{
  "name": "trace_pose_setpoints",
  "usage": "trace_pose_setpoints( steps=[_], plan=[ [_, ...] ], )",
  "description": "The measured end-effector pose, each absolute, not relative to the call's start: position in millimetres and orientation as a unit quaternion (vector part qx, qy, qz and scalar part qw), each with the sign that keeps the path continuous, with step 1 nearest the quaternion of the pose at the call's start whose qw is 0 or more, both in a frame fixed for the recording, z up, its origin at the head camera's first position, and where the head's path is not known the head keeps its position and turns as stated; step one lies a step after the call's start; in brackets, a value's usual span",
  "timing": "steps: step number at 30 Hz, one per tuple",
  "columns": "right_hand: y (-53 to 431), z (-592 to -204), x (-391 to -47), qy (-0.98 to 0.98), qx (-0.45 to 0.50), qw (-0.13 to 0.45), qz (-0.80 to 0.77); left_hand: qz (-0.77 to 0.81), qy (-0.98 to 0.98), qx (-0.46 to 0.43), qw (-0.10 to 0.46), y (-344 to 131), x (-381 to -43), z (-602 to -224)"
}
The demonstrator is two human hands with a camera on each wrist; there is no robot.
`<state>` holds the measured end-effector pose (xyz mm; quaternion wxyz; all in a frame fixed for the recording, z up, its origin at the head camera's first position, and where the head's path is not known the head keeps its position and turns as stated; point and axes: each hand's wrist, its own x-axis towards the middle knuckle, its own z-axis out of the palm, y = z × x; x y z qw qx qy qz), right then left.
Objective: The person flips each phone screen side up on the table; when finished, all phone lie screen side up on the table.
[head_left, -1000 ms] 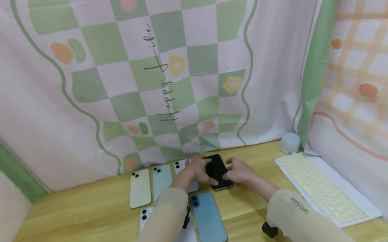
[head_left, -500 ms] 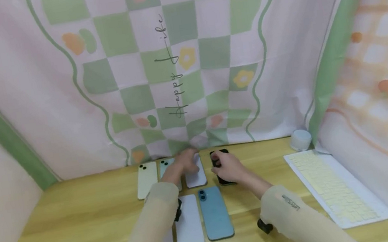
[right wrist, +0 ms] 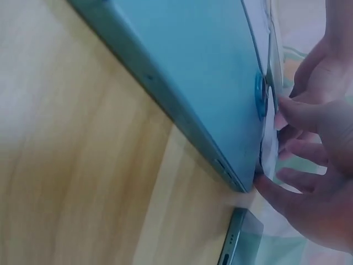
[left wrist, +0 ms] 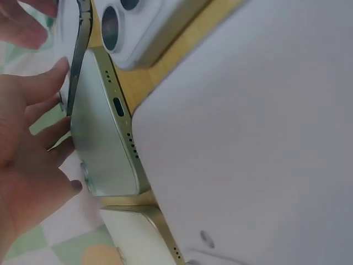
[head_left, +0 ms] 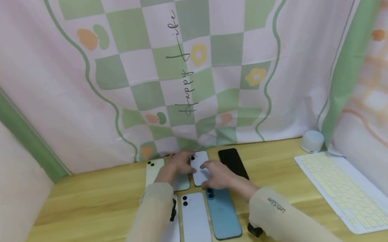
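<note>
A pale lavender phone [head_left: 198, 161] lies back up in the far row, between both hands. My left hand [head_left: 180, 165] reaches over the pale green phone [head_left: 181, 182], its fingertips at the lavender phone's left edge. From the right, my right hand [head_left: 219, 176] has thumb and fingers spread at that phone's right side and lower corner. In the left wrist view the left fingers [left wrist: 62, 72] are spread along its edge. The right wrist view has the right fingers [right wrist: 276, 196] beside the phone, partly behind the blue phone [right wrist: 198, 72].
Nearer the body lie a white phone [head_left: 195, 222], the blue phone and another white phone [head_left: 170, 234] partly under the left sleeve. A yellow phone [head_left: 152, 172] and a black-screened phone [head_left: 232, 161] flank the far row. A keyboard [head_left: 353, 189] and small white cylinder [head_left: 312, 142] stand right.
Both hands have left the black-screened phone and moved left to the lavender phone, the left hand first, then the right. The head view has swung slightly left.
</note>
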<state>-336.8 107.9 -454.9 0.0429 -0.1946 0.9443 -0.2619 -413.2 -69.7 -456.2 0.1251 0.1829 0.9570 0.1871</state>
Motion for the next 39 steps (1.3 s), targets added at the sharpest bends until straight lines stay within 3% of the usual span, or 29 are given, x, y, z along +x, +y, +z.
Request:
trace_pose_setpoints(
  steps=[8,22,39],
  plan=[
    [102,-458,-336,0.961,-0.177,0.024,-0.209,0.194,0.958,0.162,0.136,-70,-412,-455],
    [102,-457,-339,0.965,-0.158,0.041,-0.206,0.251,0.945,0.147,0.148,-69,-414,-455],
    [111,-459,-338,0.956,-0.178,0.064,-0.223,0.366,0.919,0.115,0.097,-53,-422,-450]
  ],
)
